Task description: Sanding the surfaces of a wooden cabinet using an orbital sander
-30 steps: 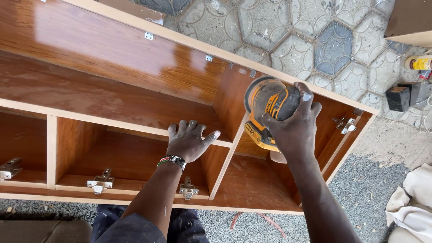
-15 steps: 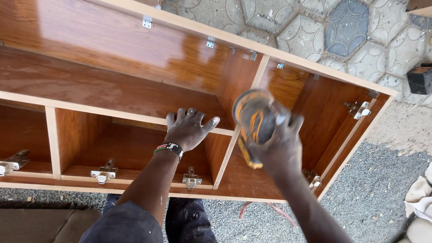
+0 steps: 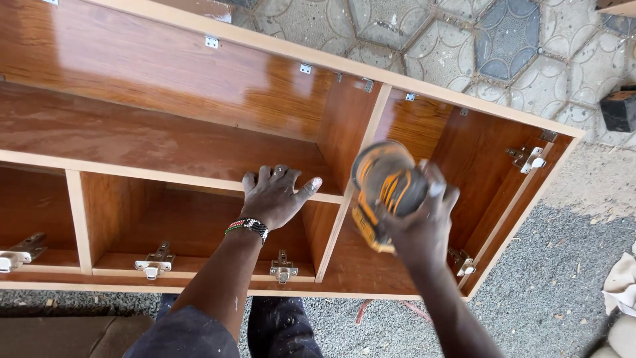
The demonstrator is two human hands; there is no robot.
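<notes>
The yellow-and-black round sander [image 3: 384, 189] is clamped in the right hand [image 3: 424, 225] over the glossy brown wooden cabinet [image 3: 165, 79], beside its vertical divider [image 3: 344, 205]; the left hand [image 3: 275, 195] is laid flat, fingers apart, on the shelf edge [image 3: 132, 171]. Tilted, the varnish could be gouged.

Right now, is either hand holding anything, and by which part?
The right hand grips the yellow-and-black sander over its rounded top. The left hand holds nothing; it rests flat on the cabinet's shelf edge.
</notes>
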